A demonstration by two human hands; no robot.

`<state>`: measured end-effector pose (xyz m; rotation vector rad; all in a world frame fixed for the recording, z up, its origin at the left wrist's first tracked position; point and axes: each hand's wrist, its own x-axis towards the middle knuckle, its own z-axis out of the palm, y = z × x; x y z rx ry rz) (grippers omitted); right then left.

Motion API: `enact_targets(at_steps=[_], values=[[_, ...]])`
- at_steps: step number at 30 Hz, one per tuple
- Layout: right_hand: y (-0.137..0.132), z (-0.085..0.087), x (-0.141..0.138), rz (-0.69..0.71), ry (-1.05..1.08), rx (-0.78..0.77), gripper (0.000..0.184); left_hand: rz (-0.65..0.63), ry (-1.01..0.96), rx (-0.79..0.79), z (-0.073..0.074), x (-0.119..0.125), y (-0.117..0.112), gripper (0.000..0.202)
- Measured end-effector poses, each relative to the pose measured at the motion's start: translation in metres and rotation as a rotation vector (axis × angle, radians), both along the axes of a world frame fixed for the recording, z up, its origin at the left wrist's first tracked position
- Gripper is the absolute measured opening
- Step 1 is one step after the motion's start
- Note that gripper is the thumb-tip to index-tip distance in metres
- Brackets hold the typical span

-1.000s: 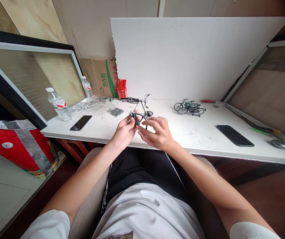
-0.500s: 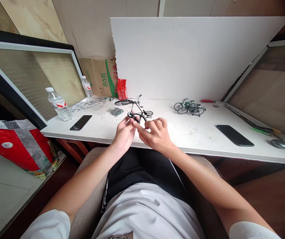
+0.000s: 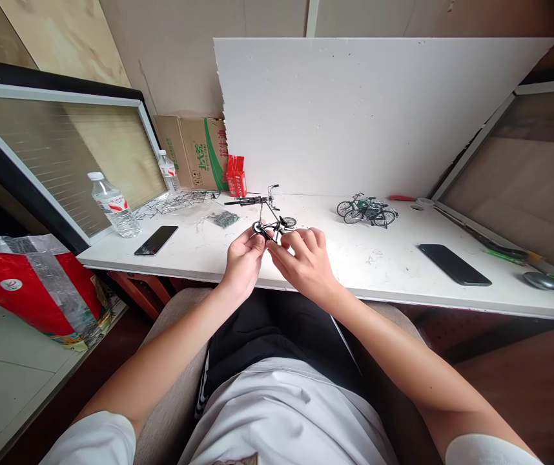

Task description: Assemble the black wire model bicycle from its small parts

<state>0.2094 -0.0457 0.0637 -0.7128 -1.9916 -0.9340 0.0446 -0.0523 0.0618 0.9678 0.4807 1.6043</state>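
A small black model bicycle (image 3: 271,219) is held up over the near edge of the white table (image 3: 354,265). My left hand (image 3: 241,261) pinches its frame from the left, fingers closed on it. From the right, my right hand (image 3: 303,263) grips the same model with curled fingers. Its handlebar points up and its wheels stick out above my fingers. A finished green model bicycle (image 3: 367,210) stands farther back on the table, to the right.
Two black phones lie on the table, one at the left (image 3: 156,239) and one at the right (image 3: 454,263). Water bottles (image 3: 113,205), a cardboard box (image 3: 199,152), a red carton (image 3: 236,175), loose metal parts (image 3: 180,201) and a white board (image 3: 369,110) line the back. Tools (image 3: 504,250) lie far right.
Both hands stay on the black model bicycle. The model has tipped and turned a little between my fingers, and its handlebar has shifted left.
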Motion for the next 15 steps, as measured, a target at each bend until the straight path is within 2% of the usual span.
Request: enact_targets(at_steps=[6, 12, 15], values=[[0.0014, -0.0041, 0.0001, 0.012, 0.025, -0.125, 0.021, 0.002, 0.017, -0.009, 0.0026, -0.0012, -0.0005, 0.048], [0.0038, -0.0071, 0.0010, 0.007, 0.042, -0.109, 0.023, 0.022, -0.006, -0.073, -0.0018, -0.0020, -0.0012, 0.076], [0.0045, -0.0069, 0.0013, 0.002, 0.045, -0.079, 0.021, 0.029, -0.015, -0.076, -0.0026, -0.0014, -0.0030, 0.079]])
